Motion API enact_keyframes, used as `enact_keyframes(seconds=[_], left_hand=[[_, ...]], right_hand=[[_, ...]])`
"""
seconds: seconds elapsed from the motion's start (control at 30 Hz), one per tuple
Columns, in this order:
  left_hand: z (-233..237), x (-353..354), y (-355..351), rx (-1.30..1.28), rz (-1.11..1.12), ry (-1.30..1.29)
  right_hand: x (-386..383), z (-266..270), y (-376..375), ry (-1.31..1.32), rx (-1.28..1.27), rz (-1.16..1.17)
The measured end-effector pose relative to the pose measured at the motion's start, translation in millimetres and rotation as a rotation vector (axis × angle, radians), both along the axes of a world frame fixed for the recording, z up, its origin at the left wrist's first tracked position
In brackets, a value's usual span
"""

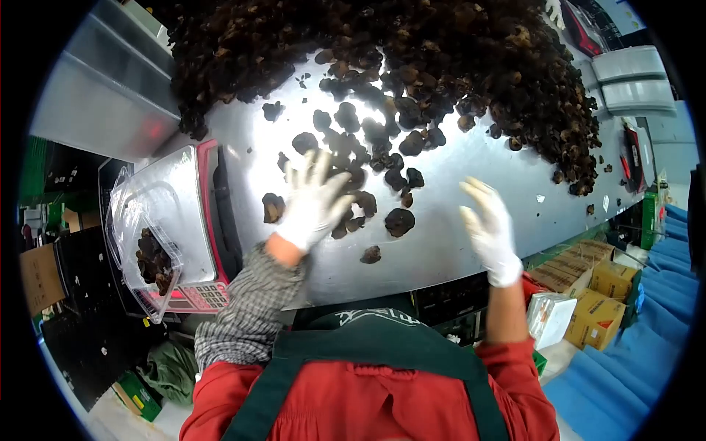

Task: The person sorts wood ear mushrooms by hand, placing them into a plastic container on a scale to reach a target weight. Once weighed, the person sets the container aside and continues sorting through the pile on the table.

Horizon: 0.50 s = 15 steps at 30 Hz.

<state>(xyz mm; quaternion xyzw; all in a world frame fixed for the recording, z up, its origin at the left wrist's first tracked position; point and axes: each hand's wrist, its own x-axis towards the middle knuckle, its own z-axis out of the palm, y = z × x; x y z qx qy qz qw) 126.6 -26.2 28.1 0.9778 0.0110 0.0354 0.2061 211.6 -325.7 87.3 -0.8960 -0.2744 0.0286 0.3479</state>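
Step in hand, as I judge it: handling loose dried wood-ear mushrooms (pixel 399 221) spread in front of the main heap (pixel 515 66). My left hand (pixel 312 206) is open, palm down, fingers splayed over the loose pieces; whether the fingertips press on any, I cannot tell. My right hand (pixel 489 231) is open too, fingers slightly bent, over bare metal to the right of the scatter, with nothing seen in its grasp. Both wear white gloves.

In my judgement, the next move calls for light, flat fingers: the pieces look brittle, overlap in places and could crumble or skid.

Surface: a metal table (pixel 426 257), glossy under strong glare, with small crumbs about. The heap covers its far side. At my left stands a red-edged scale (pixel 188 250) with a keypad (pixel 206 297); a clear plastic container (pixel 179 266) on it holds more dark pieces. A metal bin (pixel 110 81) stands beyond the scale.

Room: at the far right, another person's gloved hand (pixel 555 11) is near a second scale (pixel 585 33). Stacked clear containers (pixel 632 73) are noted at right; below the table edge, cardboard boxes (pixel 597 320) beside blue sheeting (pixel 618 389).
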Motion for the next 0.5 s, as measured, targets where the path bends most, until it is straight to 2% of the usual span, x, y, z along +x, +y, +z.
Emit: enact_keyframes(seconds=[0.07, 0.1, 0.2, 0.27, 0.33, 0.43, 0.5], left_hand=[[6, -33, 18, -0.032, 0.069, -0.058], [0, -52, 21, -0.072, 0.080, -0.056], [-6, -91, 4, -0.114, 0.127, -0.032], [-3, -100, -8, -0.141, 0.134, -0.021], [-3, -108, -9, -0.091, 0.190, -0.042], [-17, -125, 8, -0.076, 0.322, -0.100], [-24, -131, 10, -0.121, 0.279, -0.063]], right_hand=[[17, -8, 69, 0.005, 0.075, 0.123], [29, -23, 96, -0.102, 0.120, 0.183], [52, -60, 158, -0.271, -0.026, 0.304], [51, -77, 172, -0.367, -0.138, 0.379], [46, -75, 154, -0.356, -0.226, 0.395], [44, -66, 89, -0.348, -0.281, 0.285], [36, -57, 61, -0.343, -0.294, 0.181]])
